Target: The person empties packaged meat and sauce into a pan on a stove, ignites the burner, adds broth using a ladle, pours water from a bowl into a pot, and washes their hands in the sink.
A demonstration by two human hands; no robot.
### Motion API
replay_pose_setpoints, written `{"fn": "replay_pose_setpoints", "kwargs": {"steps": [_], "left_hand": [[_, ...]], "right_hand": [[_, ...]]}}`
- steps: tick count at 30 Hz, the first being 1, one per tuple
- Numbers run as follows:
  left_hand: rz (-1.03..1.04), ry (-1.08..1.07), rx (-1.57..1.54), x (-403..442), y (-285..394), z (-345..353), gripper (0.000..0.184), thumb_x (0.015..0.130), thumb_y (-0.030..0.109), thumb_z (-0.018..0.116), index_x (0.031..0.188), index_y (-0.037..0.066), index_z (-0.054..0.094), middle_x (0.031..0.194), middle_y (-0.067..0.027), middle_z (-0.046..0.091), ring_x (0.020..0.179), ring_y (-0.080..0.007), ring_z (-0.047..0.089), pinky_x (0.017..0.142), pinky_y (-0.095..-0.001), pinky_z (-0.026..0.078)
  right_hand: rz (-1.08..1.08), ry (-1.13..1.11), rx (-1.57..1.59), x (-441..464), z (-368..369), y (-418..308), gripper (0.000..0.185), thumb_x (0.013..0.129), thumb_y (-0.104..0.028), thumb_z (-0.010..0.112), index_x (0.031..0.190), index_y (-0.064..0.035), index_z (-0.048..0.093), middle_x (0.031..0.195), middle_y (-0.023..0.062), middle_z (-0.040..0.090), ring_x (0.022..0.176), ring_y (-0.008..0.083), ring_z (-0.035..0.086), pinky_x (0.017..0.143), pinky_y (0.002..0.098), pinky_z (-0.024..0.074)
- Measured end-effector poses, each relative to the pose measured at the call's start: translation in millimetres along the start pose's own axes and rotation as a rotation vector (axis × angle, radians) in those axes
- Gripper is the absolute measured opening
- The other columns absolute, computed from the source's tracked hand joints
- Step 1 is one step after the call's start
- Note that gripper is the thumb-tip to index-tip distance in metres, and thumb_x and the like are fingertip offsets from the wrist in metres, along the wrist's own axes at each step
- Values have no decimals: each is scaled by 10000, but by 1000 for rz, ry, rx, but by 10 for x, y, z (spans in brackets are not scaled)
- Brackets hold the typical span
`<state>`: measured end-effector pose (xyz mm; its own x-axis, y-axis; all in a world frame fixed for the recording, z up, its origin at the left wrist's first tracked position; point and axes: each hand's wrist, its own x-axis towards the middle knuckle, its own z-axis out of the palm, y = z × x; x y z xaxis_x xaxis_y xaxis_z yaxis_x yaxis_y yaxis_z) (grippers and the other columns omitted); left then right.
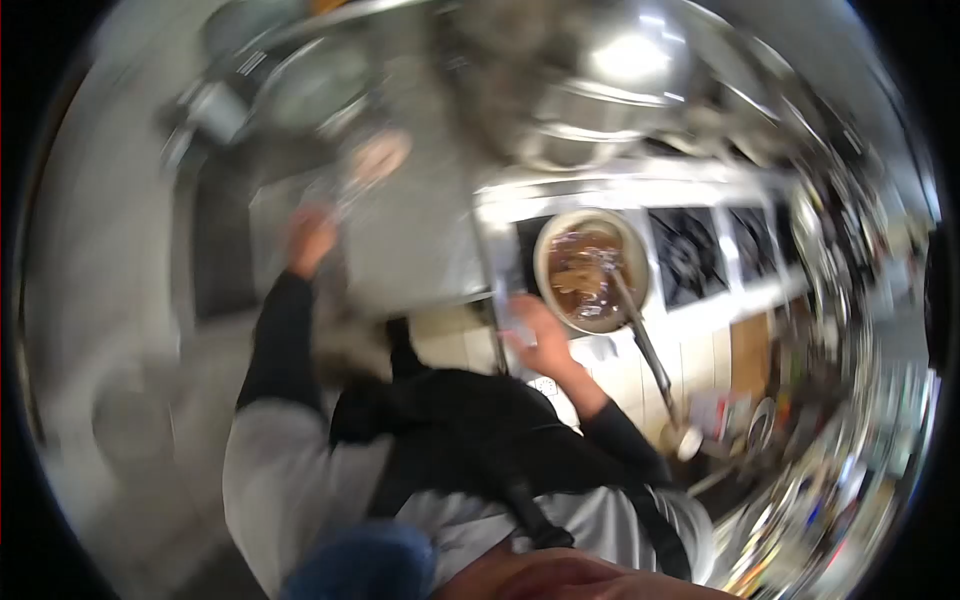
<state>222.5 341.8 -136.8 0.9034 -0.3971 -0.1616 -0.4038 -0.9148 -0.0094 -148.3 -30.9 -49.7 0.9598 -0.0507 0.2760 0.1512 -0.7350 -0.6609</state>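
Motion blur smears much of the view. My left hand (312, 238) reaches forward over the steel counter (415, 235), at the edge of a dark sink-like recess (228, 235). Just beyond its fingers lies a pinkish, blurred item (380, 157), perhaps in clear wrapping; whether the hand touches it I cannot tell. My right hand (540, 338) is beside the near left rim of a round pot (541, 262). Brown liquid (590, 300) with pale pieces fills that pot, and a long-handled utensil (650, 355) leans out of it over the front edge. The right fingers are too smeared to read.
The pot stands on a stove (690, 310) with dark burners (685, 255) to its right. Large shiny metal pots (610, 105) stand behind it. Glassy or metal bowls (315, 85) and a pale cup-like container (217, 112) are at the far left.
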Motion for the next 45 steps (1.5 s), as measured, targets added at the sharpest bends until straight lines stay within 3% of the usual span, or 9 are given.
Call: {"fn": "replay_pose_setpoints", "kwargs": {"steps": [4,9,12,16,22,25,28,30,45], "left_hand": [[-314,823,-76,938,-1194,-650,447,927,391,539,1247,81,571,1318,-237,488,1207,-375,479,1002,-498,381],[304,1158,-413,1826,-1377,-2402,527,896,354,620,1251,-24,526,1275,-269,501,1213,-408,454,1003,-463,373],[382,1104,-75,2218,-1514,-2653,482,900,456,563,1155,50,606,1207,-179,593,1088,-366,561,895,-471,431],[508,789,-18,1794,-1961,-2721,363,940,405,507,907,81,667,875,-82,642,900,-304,606,997,-442,371],[463,938,2,1209,-2694,-2471,283,891,288,621,702,78,605,698,-83,557,694,-292,561,922,-414,417],[4,1056,-476,1024,-2247,-2000,212,858,256,671,755,72,646,681,-60,572,603,-211,570,629,-364,464],[-364,327,-1803,1148,-1386,-1669,368,839,289,716,1032,12,569,830,-49,614,651,-148,617,560,-258,499],[-407,256,-2057,1333,-1178,-1442,385,825,203,711,1073,4,492,855,-84,598,609,-171,611,529,-274,506],[-422,222,-1993,96,-1750,-1288,200,803,88,662,926,51,507,755,-45,586,527,-111,551,415,-247,438]], "right_hand": [[57,-12,-286,1070,758,-116,756,854,-506,572,1382,0,382,1464,242,313,1373,384,285,1121,470,234],[255,117,-572,1910,1888,-234,836,867,-631,427,1411,0,354,1489,253,268,1412,377,202,1138,540,128],[309,-21,-450,2410,2184,-603,662,896,-514,479,1304,7,486,1421,263,369,1383,407,250,1111,588,158],[105,460,-180,2952,2272,-525,297,892,-232,610,1043,22,597,1067,232,603,972,384,576,836,476,445],[307,495,217,4542,1731,-574,398,921,-346,573,1018,35,633,925,204,665,897,321,637,804,392,477],[378,316,469,5441,1754,-63,576,908,-446,568,1160,71,580,1111,204,647,1005,320,626,838,386,481],[526,138,491,5879,1719,-161,581,876,-387,652,1217,71,544,1165,190,617,1006,305,611,824,393,485],[630,-137,454,6144,1718,-20,617,841,-272,705,1323,37,477,1249,211,564,1065,296,588,831,386,484],[602,-319,384,5357,2143,-853,81,682,-104,600,732,-53,563,605,12,470,463,158,437,390,357,299]]}}
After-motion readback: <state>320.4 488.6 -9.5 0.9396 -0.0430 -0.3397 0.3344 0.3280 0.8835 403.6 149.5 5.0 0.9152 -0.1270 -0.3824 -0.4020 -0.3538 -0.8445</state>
